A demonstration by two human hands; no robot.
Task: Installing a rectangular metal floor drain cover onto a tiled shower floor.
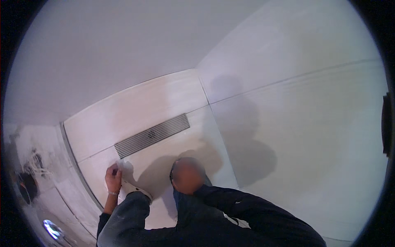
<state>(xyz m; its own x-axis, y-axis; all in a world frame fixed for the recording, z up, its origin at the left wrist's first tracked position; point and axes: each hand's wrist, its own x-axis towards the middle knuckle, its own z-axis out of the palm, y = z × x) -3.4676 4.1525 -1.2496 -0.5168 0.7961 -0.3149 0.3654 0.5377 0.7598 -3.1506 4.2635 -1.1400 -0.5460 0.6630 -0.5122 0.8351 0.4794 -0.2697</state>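
Note:
My left hand (pixel 114 179) reaches down to the pale tiled floor, close to the left end of a long slotted metal drain grate (pixel 152 135). Its fingers are curled together around a small pale bit at the fingertips, too faint to name. A thin band circles that wrist. My right hand (pixel 188 177) lies over my bent knee, to the right of the left hand and below the grate. It is blurred, so its fingers do not show. The grate sits flush in the floor, with a round dark piece at its middle.
A plain pale wall (pixel 115 45) rises behind the grate, and a large-tiled wall (pixel 304 123) stands at right. A grey metal strip (pixel 76 164) edges the floor at left. Beyond it are a smeared surface (pixel 37 140), a dark round object (pixel 27 188) and a bright light (pixel 52 229). My light shoe (pixel 135 189) is beside the left hand.

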